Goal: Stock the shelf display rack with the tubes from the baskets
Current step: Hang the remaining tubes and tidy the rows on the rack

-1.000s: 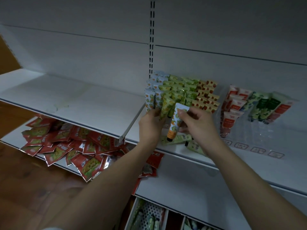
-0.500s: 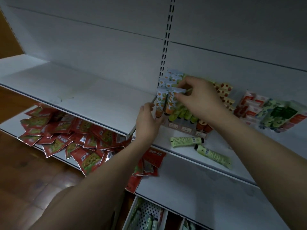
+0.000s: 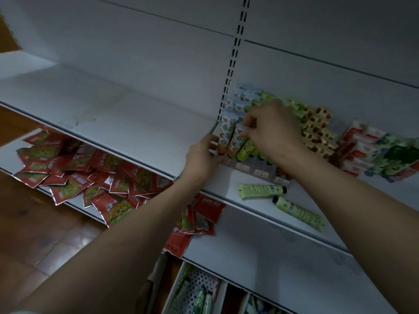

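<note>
Up at the head view, the person's right hand (image 3: 271, 130) is pinched closed on an orange-patterned tube (image 3: 237, 140), seating it in the front row of the display rack (image 3: 260, 173) on the shelf (image 3: 136, 123). Its neighbour, another orange tube (image 3: 224, 134), stands just to the left. The left hand (image 3: 201, 158) is curled against the rack's near left corner, fingers closed on its edge, steadying it as far as I can tell. Two green tubes (image 3: 260, 191) lie loose on the shelf near the rack's front, touching nothing. Down at the bottom edge, the baskets (image 3: 192, 291) hold more tubes. Red snack packets (image 3: 74, 168) litter the lower shelf to the left. I judge the step to be slotting this tube; next, likely letting go and picking up a loose green one.
</note>
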`<state>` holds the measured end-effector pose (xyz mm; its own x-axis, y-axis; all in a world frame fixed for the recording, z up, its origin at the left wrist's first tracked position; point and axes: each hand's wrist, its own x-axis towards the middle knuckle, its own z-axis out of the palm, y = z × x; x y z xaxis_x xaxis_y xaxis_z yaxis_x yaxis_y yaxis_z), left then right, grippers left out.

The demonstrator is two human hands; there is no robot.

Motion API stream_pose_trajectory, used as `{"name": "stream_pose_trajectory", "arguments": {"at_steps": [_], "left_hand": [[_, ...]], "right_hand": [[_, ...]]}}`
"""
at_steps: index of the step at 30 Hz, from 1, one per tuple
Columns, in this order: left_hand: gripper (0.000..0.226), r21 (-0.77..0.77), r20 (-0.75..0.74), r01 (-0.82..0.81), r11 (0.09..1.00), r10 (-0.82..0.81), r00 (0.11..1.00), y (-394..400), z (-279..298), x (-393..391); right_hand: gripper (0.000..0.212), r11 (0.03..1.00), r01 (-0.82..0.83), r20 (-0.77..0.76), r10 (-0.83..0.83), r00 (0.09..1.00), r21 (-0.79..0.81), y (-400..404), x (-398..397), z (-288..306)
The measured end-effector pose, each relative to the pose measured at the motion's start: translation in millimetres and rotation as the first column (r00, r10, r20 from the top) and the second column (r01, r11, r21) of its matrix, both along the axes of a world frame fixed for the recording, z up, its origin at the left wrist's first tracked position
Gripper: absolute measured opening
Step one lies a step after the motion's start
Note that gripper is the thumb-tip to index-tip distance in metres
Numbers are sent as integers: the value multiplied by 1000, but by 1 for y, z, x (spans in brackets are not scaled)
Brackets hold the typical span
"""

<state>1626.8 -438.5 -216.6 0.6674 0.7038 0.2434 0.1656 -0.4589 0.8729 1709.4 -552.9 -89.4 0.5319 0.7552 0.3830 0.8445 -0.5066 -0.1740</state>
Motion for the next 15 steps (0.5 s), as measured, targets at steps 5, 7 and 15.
{"name": "stream_pose_trajectory", "arguments": {"at_steps": [5,7,15], "left_hand": [[42,11,-22,23,1000,-23,999,4,1,0],[43,12,-33,28,1000,-28,999,5,1,1],[45,3,-65,46,999,-45,997,9,3,2]], "right_hand": [[13,995,61,81,-55,995,-78,11,7,-1],[5,985,133,142,-118,983,-106,15,7,-5],[8,985,135,262,-103,960,-106,23,14,-25]]}}
